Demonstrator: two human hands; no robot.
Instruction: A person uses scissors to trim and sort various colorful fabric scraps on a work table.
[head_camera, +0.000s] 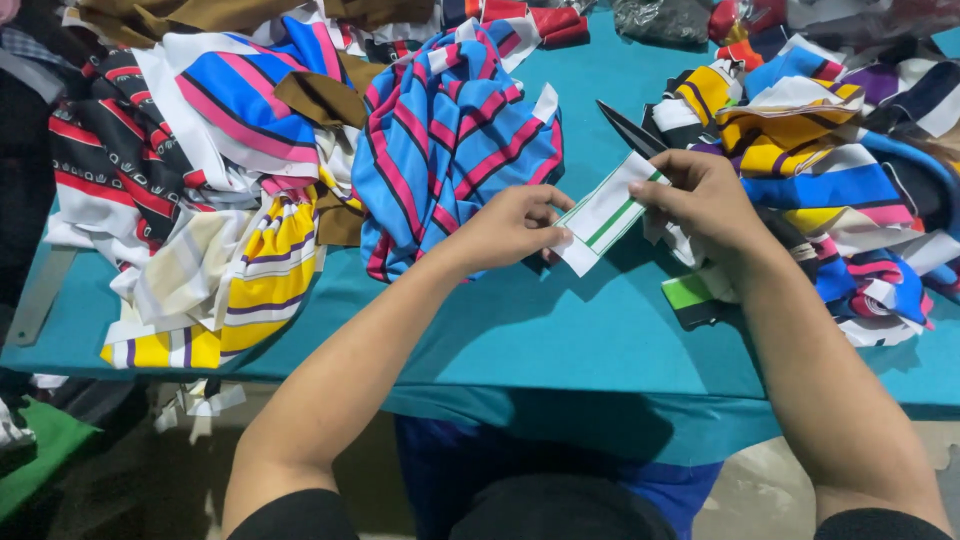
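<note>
A small white fabric piece with green stripes (604, 213) is stretched between both hands above the teal table (520, 330). My left hand (510, 228) pinches its lower left end. My right hand (700, 195) grips its upper right end. A pair of dark scissors (628, 128) pokes out behind my right hand; I cannot tell whether that hand holds them. A blue, pink and black striped garment (450, 140) lies bunched just behind my left hand.
Heaps of striped fabric cover the table's left side (200, 180) and right side (840, 170). A green and black scrap (690, 295) lies below my right wrist. Scraps litter the floor at lower left (200, 405).
</note>
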